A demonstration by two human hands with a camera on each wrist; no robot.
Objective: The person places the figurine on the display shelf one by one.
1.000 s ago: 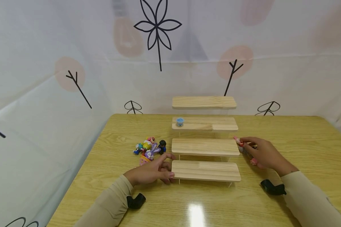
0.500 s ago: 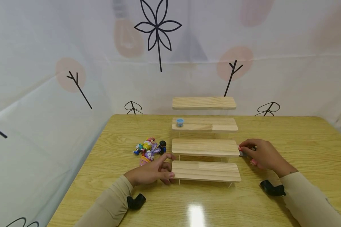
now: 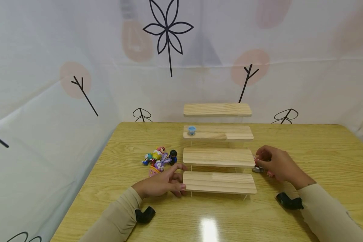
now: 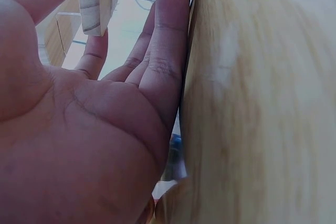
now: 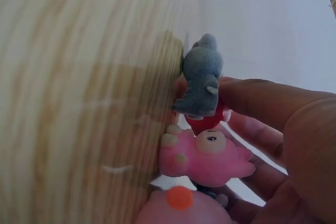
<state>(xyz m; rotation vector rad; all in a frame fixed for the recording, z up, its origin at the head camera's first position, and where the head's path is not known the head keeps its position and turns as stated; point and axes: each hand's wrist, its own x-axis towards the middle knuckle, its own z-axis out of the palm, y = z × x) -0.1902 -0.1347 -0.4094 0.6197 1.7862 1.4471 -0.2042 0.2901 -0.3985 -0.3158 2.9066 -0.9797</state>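
A tiered display stand has several pale wooden shelves (image 3: 219, 183). My left hand (image 3: 161, 183) grips the left end of its lowest shelf; in the left wrist view the board's end (image 4: 90, 3) lies between thumb and index finger. Right of the stand, my right hand (image 3: 276, 164) pinches a small red-and-pink toy figure (image 5: 202, 124), mostly hidden by fingers and a grey animal figure (image 5: 202, 77). The grey figure lies beside the thumb. A pink figure (image 5: 207, 156) and a paler pink one with an orange spot (image 5: 181, 208) lie by the palm.
Left of the stand lies a pile of toy figures, among them a purple rabbit (image 3: 160, 164), a yellow figure (image 3: 156, 154) and a dark-haired one in blue (image 3: 173, 156). A small light-blue figure (image 3: 192, 130) stands on the second shelf from the top. A printed cloth (image 3: 199, 84) hangs behind.
My right hand has shifted slightly at the figures; its fingers have lifted a little, and the grey figure shows more below them. The left hand stays on the shelf.
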